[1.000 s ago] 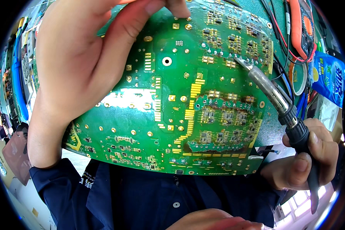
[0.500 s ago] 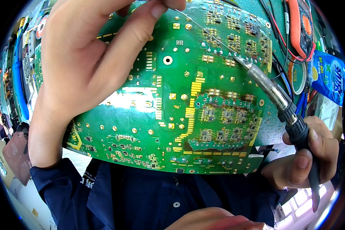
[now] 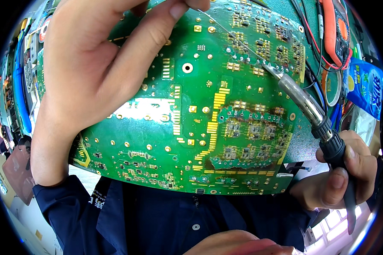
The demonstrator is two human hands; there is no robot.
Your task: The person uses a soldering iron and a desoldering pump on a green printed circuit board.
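Note:
A large green circuit board (image 3: 157, 138) with gold pads and small parts spreads before me, its near edge close to my dark jacket. My right hand (image 3: 344, 174) is closed round the black handle of a soldering iron (image 3: 300, 95). The iron's tip touches or nearly touches a row of solder points in the board's upper right. Above the board's left part, my left hand (image 3: 102, 63) pinches a thin solder wire (image 3: 232, 35) between thumb and finger. That wire runs down to the right and meets the iron's tip. Brown residue surrounds several pad groups on the right.
At the upper right lie a red-orange multimeter (image 3: 337, 32) with leads and a blue packet (image 3: 366, 87). Cables (image 3: 312, 42) run beside the board's right edge on a green mat (image 3: 304, 7). On the far left are a blue cable (image 3: 19, 80) and assorted parts.
The board has shifted very slightly to the right in view, and the iron with it, a little lower. Both hands keep their grips, and the wire still meets the tip.

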